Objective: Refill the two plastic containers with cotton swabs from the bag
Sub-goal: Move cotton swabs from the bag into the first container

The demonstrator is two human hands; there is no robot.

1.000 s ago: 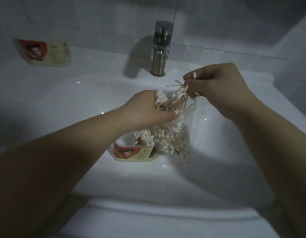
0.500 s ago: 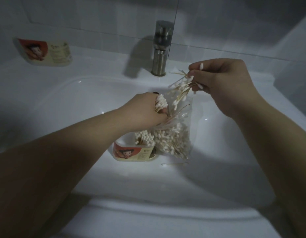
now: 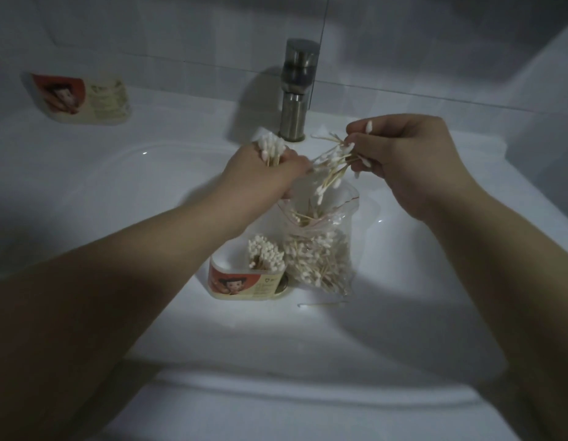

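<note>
A clear zip bag (image 3: 321, 249) full of cotton swabs stands open in the sink basin. Touching its left side is an open plastic container (image 3: 244, 281) with a red picture label, holding an upright bunch of swabs. My left hand (image 3: 260, 173) is above the bag, gripping a neat bundle of swabs (image 3: 270, 148) with tips upward. My right hand (image 3: 403, 157) pinches a loose, splayed bunch of swabs (image 3: 330, 167) that hangs over the bag's mouth. A second container (image 3: 82, 98) with the same label lies on the counter at far left.
A steel faucet (image 3: 297, 87) stands just behind my hands. One stray swab (image 3: 322, 303) lies in the white sink basin (image 3: 117, 198) in front of the bag. Tiled wall rises behind the counter.
My left hand rose out of the bag with a bundle of swabs and moved up and left. My right hand lifted its loose bunch higher above the bag's mouth.
</note>
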